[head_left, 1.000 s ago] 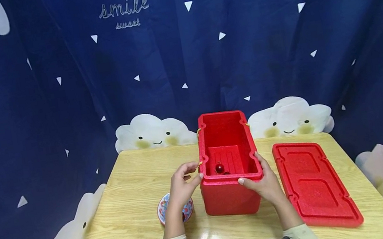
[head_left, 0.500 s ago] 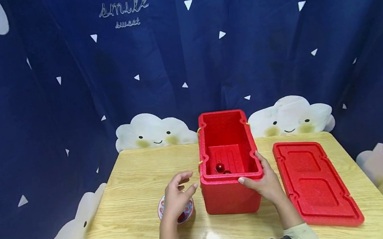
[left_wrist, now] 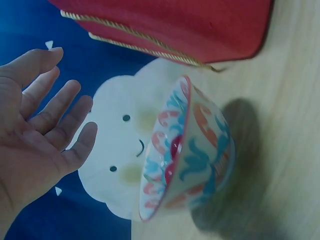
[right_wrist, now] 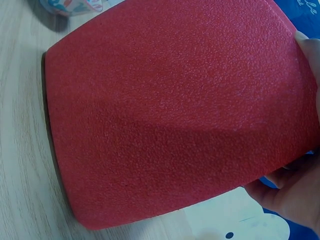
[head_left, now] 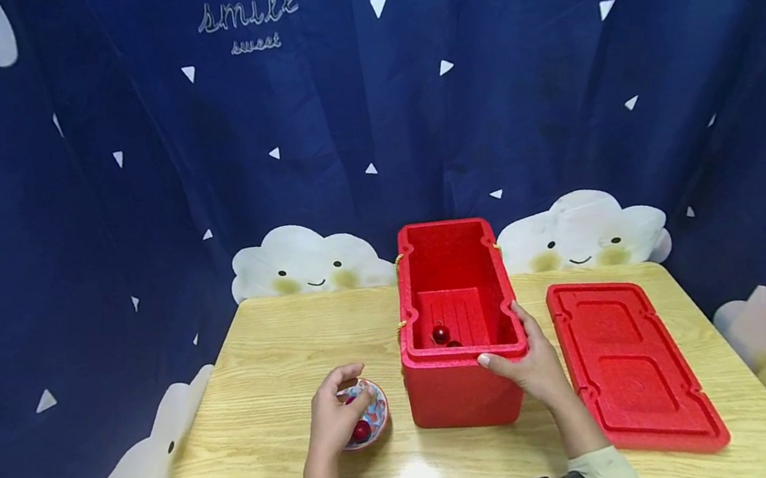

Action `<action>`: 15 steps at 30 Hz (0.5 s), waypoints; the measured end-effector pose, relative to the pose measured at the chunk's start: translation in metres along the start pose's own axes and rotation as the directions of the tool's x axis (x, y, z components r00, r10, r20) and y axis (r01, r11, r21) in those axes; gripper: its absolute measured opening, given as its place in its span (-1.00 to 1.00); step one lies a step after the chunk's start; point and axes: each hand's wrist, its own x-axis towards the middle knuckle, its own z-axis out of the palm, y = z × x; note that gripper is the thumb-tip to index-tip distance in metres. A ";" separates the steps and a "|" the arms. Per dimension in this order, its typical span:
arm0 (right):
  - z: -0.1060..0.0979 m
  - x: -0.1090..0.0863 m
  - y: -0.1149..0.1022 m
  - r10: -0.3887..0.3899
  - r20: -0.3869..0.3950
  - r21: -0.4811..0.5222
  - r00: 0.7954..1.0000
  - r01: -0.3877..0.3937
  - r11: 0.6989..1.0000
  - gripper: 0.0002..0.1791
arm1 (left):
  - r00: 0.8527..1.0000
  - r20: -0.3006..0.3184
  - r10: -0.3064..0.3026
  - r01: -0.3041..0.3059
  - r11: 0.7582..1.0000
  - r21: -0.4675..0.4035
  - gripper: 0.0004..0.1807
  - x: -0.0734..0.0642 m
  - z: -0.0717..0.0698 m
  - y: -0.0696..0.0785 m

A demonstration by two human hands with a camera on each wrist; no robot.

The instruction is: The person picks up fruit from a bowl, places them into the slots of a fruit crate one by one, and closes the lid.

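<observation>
My left hand (head_left: 336, 412) hovers above the patterned bowl (head_left: 380, 417), fingers spread and loosely bent, holding nothing. In the left wrist view the bowl (left_wrist: 205, 150) stands apart from the fingers; glossy red balls (left_wrist: 176, 146) lie inside it. One red ball (head_left: 360, 431) also shows from above, just under the thumb. My right hand (head_left: 537, 365) grips the near right corner of the red foam box (head_left: 464, 394), thumb at the front rim and fingers along the side. Inside that lidless box lie two small dark red balls (head_left: 440, 334), one partly hidden by the front wall.
The red lid (head_left: 636, 366) lies flat on the wooden table (head_left: 238, 466), right of the box. Yellow cords (left_wrist: 135, 40) run along the box's side. A dark blue curtain (head_left: 331, 112) with clouds hangs behind and around the table.
My left hand has left the box's left rim and moved left and down over the bowl. A second ball in the box shows more clearly. The right hand keeps its hold.
</observation>
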 end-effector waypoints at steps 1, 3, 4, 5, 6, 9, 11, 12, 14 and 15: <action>0.000 0.000 0.000 0.001 0.000 0.000 1.000 -0.001 1.000 0.08 | 1.000 -0.003 -0.012 0.012 1.000 -0.005 -0.63 -0.001 -0.001 -0.002; 0.000 0.000 0.000 0.003 -0.003 -0.002 1.000 -0.003 1.000 0.09 | 1.000 -0.011 -0.026 0.026 1.000 -0.008 -0.62 -0.004 -0.004 -0.005; 0.000 0.000 0.000 0.005 -0.003 -0.002 1.000 -0.005 1.000 0.09 | 0.999 -0.012 -0.038 0.038 0.999 -0.002 -0.62 -0.005 -0.005 -0.006; 0.000 0.000 0.000 0.007 -0.003 0.000 1.000 -0.007 1.000 0.09 | 0.999 -0.015 -0.049 0.049 0.999 0.006 -0.61 -0.006 -0.006 -0.006; 0.000 -0.001 0.000 0.008 -0.003 -0.001 1.000 -0.008 1.000 0.09 | 0.998 -0.020 -0.058 0.058 0.998 0.012 -0.61 -0.008 -0.008 -0.007; 0.000 -0.001 0.000 0.006 -0.001 0.002 1.000 -0.006 1.000 0.09 | 0.997 -0.034 -0.065 0.065 0.998 0.019 -0.62 -0.012 -0.012 -0.003; 0.000 0.000 0.001 -0.001 -0.001 0.001 1.000 0.001 1.000 0.09 | 0.997 -0.042 -0.070 0.071 0.997 0.015 -0.64 -0.014 -0.015 0.003; 0.001 0.000 0.000 -0.006 0.000 0.002 1.000 0.006 1.000 0.08 | 0.997 -0.046 -0.069 0.069 0.998 0.010 -0.65 -0.015 -0.016 0.005; 0.001 0.000 0.001 -0.017 0.000 0.003 1.000 0.017 1.000 0.08 | 0.995 -0.051 -0.083 0.083 0.997 -0.007 -0.66 -0.017 -0.018 0.007; 0.001 0.000 0.001 -0.022 0.000 0.004 1.000 0.022 1.000 0.08 | 0.995 -0.052 -0.088 0.088 0.996 -0.003 -0.66 -0.016 -0.019 0.004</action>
